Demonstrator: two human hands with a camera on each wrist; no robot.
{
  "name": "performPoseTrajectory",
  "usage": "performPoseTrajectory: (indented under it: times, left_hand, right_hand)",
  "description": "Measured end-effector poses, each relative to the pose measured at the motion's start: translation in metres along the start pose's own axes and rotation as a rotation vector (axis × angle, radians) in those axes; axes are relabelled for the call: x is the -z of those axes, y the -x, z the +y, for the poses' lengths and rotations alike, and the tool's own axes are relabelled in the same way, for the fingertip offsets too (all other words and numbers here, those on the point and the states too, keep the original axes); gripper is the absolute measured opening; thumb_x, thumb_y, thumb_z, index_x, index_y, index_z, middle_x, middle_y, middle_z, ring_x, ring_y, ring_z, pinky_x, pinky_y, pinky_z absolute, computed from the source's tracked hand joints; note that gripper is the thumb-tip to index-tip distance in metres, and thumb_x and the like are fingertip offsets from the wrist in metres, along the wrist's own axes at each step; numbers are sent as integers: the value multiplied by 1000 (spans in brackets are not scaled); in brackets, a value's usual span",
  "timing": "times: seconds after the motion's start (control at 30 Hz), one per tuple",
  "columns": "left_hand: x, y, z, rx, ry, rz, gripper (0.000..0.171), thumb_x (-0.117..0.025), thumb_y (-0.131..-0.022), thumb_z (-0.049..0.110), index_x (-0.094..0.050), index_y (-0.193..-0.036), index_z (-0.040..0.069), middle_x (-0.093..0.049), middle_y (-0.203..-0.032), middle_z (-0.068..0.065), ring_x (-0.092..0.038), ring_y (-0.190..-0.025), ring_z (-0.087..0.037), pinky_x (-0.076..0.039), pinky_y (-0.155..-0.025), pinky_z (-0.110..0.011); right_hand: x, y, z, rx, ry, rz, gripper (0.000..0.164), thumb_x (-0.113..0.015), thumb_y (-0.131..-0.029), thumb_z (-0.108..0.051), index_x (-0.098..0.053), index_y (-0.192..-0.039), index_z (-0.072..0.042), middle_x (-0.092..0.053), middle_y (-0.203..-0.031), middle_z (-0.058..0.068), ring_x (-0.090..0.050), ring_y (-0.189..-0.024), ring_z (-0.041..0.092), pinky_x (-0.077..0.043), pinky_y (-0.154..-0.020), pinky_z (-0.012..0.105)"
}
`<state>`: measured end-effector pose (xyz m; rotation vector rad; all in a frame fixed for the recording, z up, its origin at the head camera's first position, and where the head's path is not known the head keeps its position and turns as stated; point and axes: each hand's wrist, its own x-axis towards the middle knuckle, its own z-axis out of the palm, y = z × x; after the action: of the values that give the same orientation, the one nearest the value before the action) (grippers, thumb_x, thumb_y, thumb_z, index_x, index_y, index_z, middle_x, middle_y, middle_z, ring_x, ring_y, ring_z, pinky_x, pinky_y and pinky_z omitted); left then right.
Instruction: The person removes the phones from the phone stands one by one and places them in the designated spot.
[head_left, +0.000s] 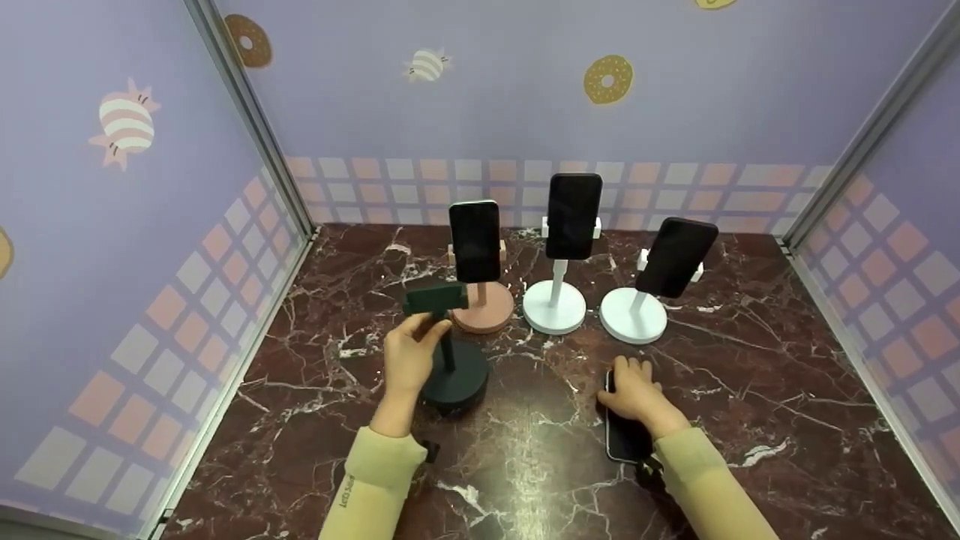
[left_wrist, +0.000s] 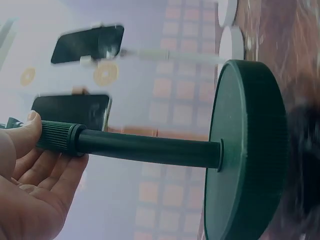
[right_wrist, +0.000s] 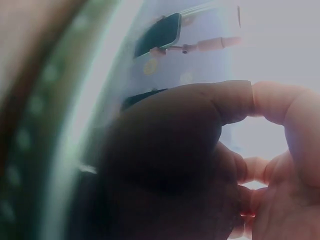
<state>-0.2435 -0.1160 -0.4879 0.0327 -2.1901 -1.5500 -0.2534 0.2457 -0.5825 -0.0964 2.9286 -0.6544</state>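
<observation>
On the left, a dark green phone stand point(head_left: 457, 382) has a round base and a holder point(head_left: 435, 300) with no phone in it. My left hand point(head_left: 409, 360) grips the stand's ribbed collar point(left_wrist: 59, 137) near the top of its post, thumb on one side and fingers on the other. To the right, a smartphone point(head_left: 627, 441) lies face up on the marble-patterned tabletop. Over its far end, my right hand point(head_left: 636, 394) holds it with the thumb at the left edge and the fingers curled across. Part of the phone is hidden under that hand.
Three stands hold dark-screened phones behind my hands: a pink stand point(head_left: 484, 307), a tall white stand point(head_left: 555, 309) and a shorter white stand point(head_left: 634, 316) with its phone tilted. Patterned panels close in the tabletop point(head_left: 525, 480) at the back and both sides.
</observation>
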Motion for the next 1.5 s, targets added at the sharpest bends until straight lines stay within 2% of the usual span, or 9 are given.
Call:
performPoseTrajectory:
  times: [0.23,0.53,0.67,0.8,0.97,1.07,1.23,1.43,1.5]
  left_hand:
    - [19,-20,-14,22,-89,94,17,-82,-88,17,-79,-96,2,-76,-87,-15,-61,-73,-11,-47,-67,-21]
    - [35,-52,-28,-26,-136,152,21,-80,-90,18,-79,-104,2,-74,-82,-17,-53,-65,-6,-40,-61,-18]
    - [40,-67,-34,-41,-138,165,26,-79,-91,18,-78,-111,0,-78,-91,-19,-59,-69,-2,-43,-64,-14]
    - [41,-80,-42,-38,-107,173,26,-78,-92,15,-77,-113,-1,-78,-99,-20,-70,-79,-13,-46,-69,-11]
    - [39,-92,-51,-26,-100,167,22,-75,-94,15,-77,-111,0,-78,-100,-20,-73,-87,-32,-54,-76,-26]
    - [36,-97,-55,-2,-99,163,24,-74,-96,17,-77,-114,1,-78,-104,-20,-73,-93,-33,-55,-79,-28]
    - [32,-104,-61,19,-108,173,28,-73,-97,17,-75,-118,-1,-77,-107,-21,-72,-93,-34,-50,-72,-17]
    - [31,-109,-69,17,-120,180,26,-73,-96,15,-75,-117,-1,-77,-107,-22,-72,-93,-35,-56,-81,-37]
    - [31,-110,-71,13,-129,179,25,-74,-96,15,-75,-116,-1,-77,-105,-22,-72,-92,-34,-56,-81,-38]
  right_hand:
    - [-1,2,1,-9,2,5,54,-73,-85,-25,-48,-119,7,-50,-123,33,-36,-125,53,-43,-88,75]
    - [-1,2,0,4,1,23,53,-74,-85,-25,-47,-118,6,-51,-122,31,-37,-125,52,-43,-87,75]
    - [0,2,1,9,7,22,54,-75,-85,-26,-47,-120,6,-50,-125,33,-35,-130,54,-42,-89,77]
    - [0,2,1,16,8,28,56,-75,-85,-25,-47,-121,7,-48,-127,34,-33,-133,56,-41,-90,79]
    - [-1,2,2,13,6,38,55,-76,-84,-26,-49,-120,6,-50,-124,31,-35,-129,53,-42,-89,77]
    - [-1,2,2,5,-1,44,55,-77,-84,-27,-49,-119,6,-50,-124,31,-35,-130,53,-42,-89,76]
    - [-1,1,2,-5,-20,56,54,-77,-84,-28,-49,-117,5,-50,-124,29,-34,-132,51,-42,-90,76]
    - [-2,2,2,-4,-23,54,57,-78,-85,-28,-49,-120,6,-49,-129,33,-32,-137,55,-40,-93,79]
    - [-2,2,3,-5,-18,53,58,-79,-85,-28,-49,-121,6,-48,-130,34,-31,-137,55,-40,-93,79]
